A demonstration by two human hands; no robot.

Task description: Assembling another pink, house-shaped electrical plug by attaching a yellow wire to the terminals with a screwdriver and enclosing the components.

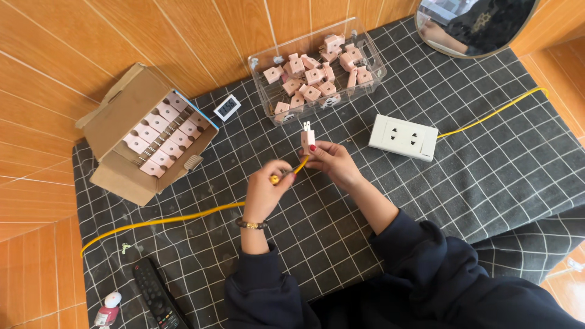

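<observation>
My right hand (330, 161) holds a small pink plug adapter (308, 138) upright, its metal prongs pointing away from me. My left hand (266, 189) pinches the end of a yellow cable (183, 216) right beside the adapter's lower end. Both hands meet over the middle of a dark grid-patterned cloth (426, 201). I cannot tell whether the cable end is inside the adapter.
A clear plastic tray (365, 45) holds several loose pink adapters. An open cardboard box (116, 116) at left has adapters packed in rows. A white wall socket (404, 137) with a yellow lead, a small digital display (226, 108), a remote (155, 295), a mirror (475, 27).
</observation>
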